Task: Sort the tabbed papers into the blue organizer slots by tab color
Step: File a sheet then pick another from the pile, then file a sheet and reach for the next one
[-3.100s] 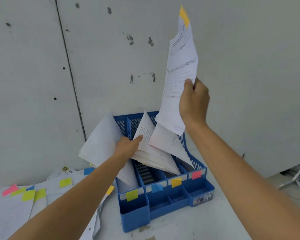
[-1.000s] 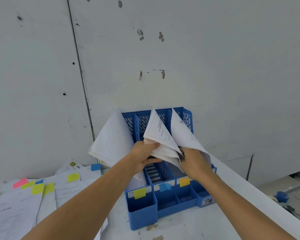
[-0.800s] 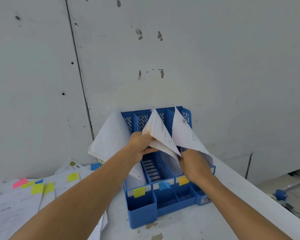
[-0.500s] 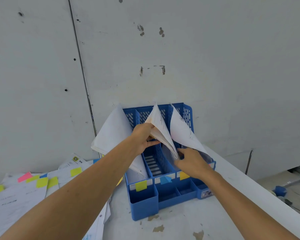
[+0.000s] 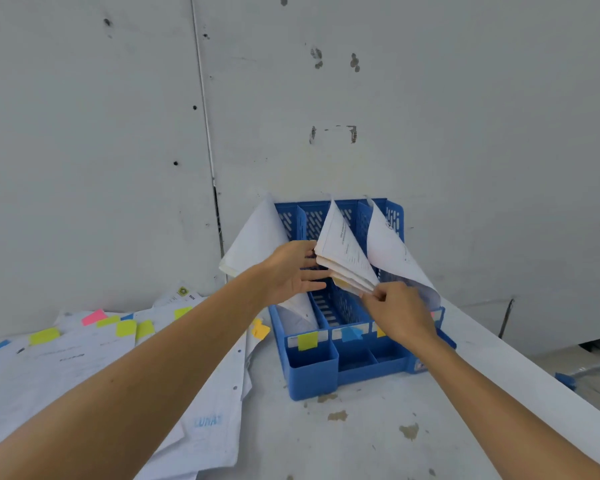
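The blue organizer [image 5: 312,372] stands against the wall, its slots marked by a green tab [image 5: 307,340], a blue tab [image 5: 351,334] and a yellow tab half hidden by my wrist. White papers lean in the leftmost slot [image 5: 253,244]. A thicker paper stack [image 5: 343,251] leans in the yellow slot, and a single sheet [image 5: 392,254] curls over in the rightmost one. My left hand [image 5: 291,271] has straight fingers that touch the stack's left edge. My right hand [image 5: 395,313] pinches the stack's lower corner.
Loose papers [image 5: 84,358] with green, yellow, pink and blue tabs lie spread over the table to the organizer's left. The grey wall stands right behind the organizer. The table's right edge [image 5: 534,382] runs diagonally, with a floor and a blue object [image 5: 565,379] beyond.
The yellow-tabbed paper once held high by my right hand now sits in the organizer. My left hand has loosened from gripping the stack to straight fingers. My right hand rose to the stack's corner.
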